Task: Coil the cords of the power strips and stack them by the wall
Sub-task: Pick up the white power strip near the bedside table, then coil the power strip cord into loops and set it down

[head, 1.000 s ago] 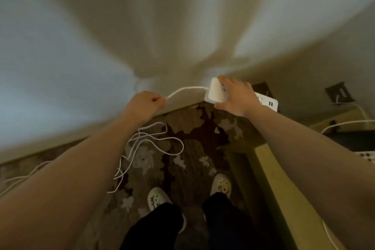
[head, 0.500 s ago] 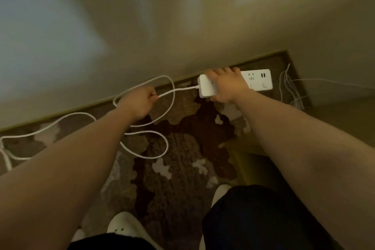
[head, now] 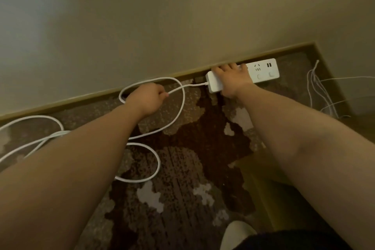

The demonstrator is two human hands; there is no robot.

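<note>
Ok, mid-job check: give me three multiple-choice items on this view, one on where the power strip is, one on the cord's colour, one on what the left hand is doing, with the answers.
1. Where does the power strip lie?
A. on the carpet against the baseboard
B. on a desk
C. held up in the air

2. What colour is the cord?
A. black
B. white
C. orange

3. What is the left hand doing?
A. lying flat on the carpet
B. hanging idle
C. gripping the cord

Answers:
1 A: the strip sits on the patterned carpet along the baseboard, under the right hand.
2 B: its loops show white against the dark carpet.
3 C: the fingers are curled round the cord near the strip's end.
</note>
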